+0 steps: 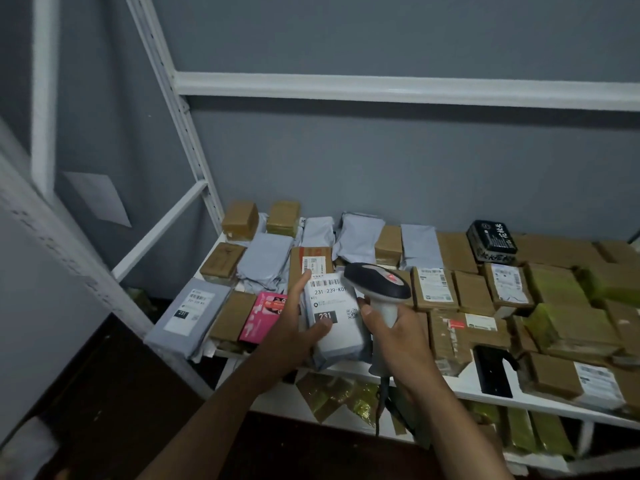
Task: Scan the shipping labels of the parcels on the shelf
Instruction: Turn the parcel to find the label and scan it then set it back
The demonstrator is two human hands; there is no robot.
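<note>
Left hand [294, 327] grips grey parcel [334, 327], label [330, 301] up; right hand [398, 327] wraps scanner [379, 282] handle — tilt barcode flat toward scanner head, hold steady.

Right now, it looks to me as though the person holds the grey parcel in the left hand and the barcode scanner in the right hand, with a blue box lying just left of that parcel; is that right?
Nearly right. In the head view the left hand holds the grey parcel and the right hand grips the barcode scanner, but the box just left of the parcel is pink, not blue.
</note>
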